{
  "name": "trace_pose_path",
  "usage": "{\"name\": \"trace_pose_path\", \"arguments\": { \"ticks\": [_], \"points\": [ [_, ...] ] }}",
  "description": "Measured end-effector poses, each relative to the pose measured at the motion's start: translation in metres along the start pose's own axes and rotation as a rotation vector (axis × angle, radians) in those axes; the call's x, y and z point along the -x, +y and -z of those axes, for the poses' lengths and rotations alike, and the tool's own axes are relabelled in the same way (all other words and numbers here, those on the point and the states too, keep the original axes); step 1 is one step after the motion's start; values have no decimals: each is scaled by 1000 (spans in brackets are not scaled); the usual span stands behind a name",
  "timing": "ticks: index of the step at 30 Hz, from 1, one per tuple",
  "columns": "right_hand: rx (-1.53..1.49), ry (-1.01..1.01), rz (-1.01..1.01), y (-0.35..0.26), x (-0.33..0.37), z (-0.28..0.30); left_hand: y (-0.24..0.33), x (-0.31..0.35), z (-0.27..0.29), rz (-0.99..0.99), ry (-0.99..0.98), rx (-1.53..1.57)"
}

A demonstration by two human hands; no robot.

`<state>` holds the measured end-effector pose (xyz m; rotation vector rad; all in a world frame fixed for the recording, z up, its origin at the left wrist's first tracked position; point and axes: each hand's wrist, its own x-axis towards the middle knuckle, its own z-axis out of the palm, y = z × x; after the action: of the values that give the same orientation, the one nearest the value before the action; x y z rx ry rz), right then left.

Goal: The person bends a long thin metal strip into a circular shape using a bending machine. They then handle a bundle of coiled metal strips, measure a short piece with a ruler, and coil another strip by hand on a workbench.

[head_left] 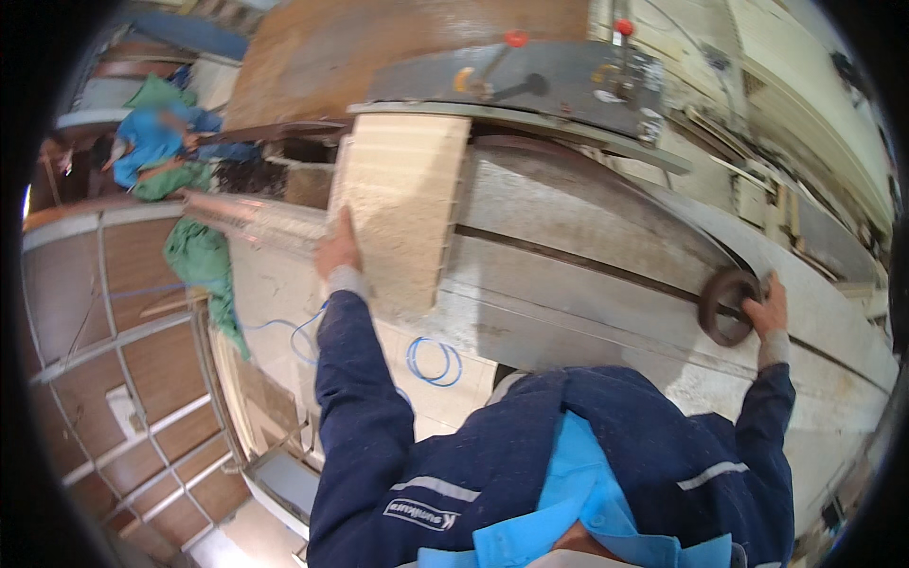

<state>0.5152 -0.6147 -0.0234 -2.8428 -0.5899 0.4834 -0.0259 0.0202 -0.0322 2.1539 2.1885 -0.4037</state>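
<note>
My left hand is at the near left edge of a pale, ribbed wooden panel. One finger or thumb stretches up along that edge, and the other fingers look curled, partly hidden. The panel lies on a grey metal machine table, its far end against a long straight fence. Far to the right, my right hand is closed on the rim of a dark, round wheel-like ring above the table's slot. A dark curved strip runs from the fence toward this ring.
Beyond the fence sits a dark metal plate with red-knobbed levers. A person in blue is at the far left. Blue hose coils on the floor near green cloth. Boards are stacked at the far right.
</note>
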Motion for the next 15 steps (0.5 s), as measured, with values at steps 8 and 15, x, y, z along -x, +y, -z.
{"name": "trace_pose_path", "arguments": {
  "ticks": [8,15],
  "points": [
    [89,-43,-54,-13,4,7,-12,-13,-10,-9,-32,123],
    [90,-30,-67,-15,7,10,3,0,9,175,-65,356]
  ]
}}
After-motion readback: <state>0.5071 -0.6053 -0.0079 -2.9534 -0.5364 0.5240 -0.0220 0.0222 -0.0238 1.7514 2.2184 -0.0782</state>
